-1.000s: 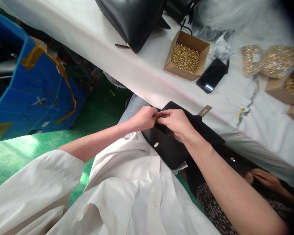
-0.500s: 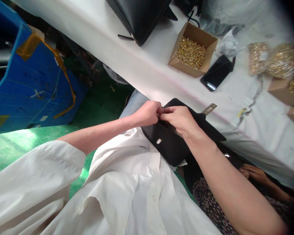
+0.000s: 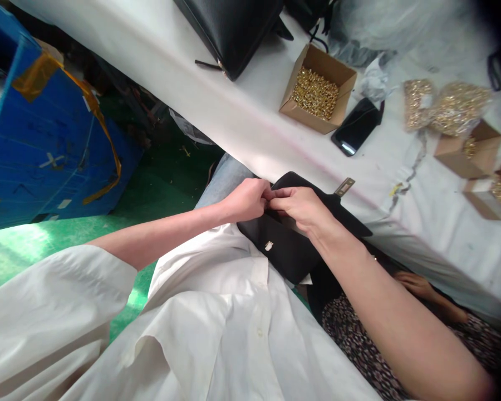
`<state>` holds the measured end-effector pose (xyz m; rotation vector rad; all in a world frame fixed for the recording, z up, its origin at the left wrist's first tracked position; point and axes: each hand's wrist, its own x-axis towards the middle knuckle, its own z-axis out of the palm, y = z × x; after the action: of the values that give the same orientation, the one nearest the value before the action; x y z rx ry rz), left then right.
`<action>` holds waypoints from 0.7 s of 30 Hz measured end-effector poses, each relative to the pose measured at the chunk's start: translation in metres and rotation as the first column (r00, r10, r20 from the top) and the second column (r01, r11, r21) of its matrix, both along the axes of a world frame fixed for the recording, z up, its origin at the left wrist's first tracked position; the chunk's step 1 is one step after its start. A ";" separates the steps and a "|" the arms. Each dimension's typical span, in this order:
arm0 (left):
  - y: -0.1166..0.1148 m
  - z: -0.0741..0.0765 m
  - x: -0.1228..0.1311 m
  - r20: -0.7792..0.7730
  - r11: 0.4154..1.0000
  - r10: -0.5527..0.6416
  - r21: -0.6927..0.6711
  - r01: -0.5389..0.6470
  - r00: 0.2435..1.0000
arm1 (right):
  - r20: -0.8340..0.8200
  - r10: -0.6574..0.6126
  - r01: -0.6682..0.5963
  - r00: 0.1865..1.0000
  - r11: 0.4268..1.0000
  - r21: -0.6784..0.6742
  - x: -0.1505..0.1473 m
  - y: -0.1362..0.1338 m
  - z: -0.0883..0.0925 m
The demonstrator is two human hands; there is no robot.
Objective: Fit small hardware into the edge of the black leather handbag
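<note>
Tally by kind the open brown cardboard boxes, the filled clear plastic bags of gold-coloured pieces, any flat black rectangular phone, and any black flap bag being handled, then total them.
Open brown cardboard boxes: 3
Filled clear plastic bags: 2
Flat black rectangular phone: 1
Black flap bag being handled: 1
Total: 7

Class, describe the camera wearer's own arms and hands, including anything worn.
A loose, creased white cloth sleeve ends near the elbow, above the left forearm. No sleeve shows on the right forearm. The left hand and right hand wear no gloves, and no watch is seen at either wrist.
</note>
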<state>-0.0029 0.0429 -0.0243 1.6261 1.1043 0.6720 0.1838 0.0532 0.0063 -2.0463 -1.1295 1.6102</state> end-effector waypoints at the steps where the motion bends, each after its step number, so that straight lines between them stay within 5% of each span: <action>1: -0.001 0.001 -0.001 -0.005 1.000 0.005 -0.004 -0.005 1.000 | -0.001 -0.010 0.010 1.000 1.000 0.003 -0.001 -0.002 0.001; 9: -0.001 0.003 -0.007 -0.014 1.000 0.004 0.003 -0.004 1.000 | -0.024 -0.054 0.054 0.998 0.998 0.023 -0.007 -0.009 0.002; 21: 0.009 0.011 -0.020 0.037 0.990 -0.080 -0.111 0.084 0.996 | -0.008 0.064 -0.062 0.998 0.992 0.110 -0.006 -0.015 -0.001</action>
<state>-0.0229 0.0518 -0.0128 1.5503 1.0278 0.5703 0.1782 0.0385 0.0055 -1.9478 -1.2615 1.5498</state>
